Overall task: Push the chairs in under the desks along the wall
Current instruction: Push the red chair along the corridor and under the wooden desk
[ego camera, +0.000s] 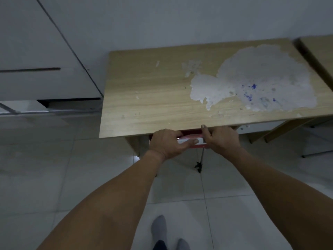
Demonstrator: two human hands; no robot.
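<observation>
A light wooden desk (153, 98) stands against the wall, with a large white patch of peeled surface on its right half. A red and white chair back (191, 142) shows just below the desk's front edge; the rest of the chair is hidden under the desk. My left hand (167, 143) grips the left end of the chair back, thumb lying across its white strip. My right hand (221, 139) grips the right end, one finger raised against the desk edge. A thin dark chair leg (200, 163) reaches the floor below.
A white cabinet (45, 69) stands to the left of the desk. A second wooden desk (322, 53) adjoins at the far right, with metal frame legs (313, 154) under it. Pale floor tiles (90, 168) lie around my socked feet (160, 230).
</observation>
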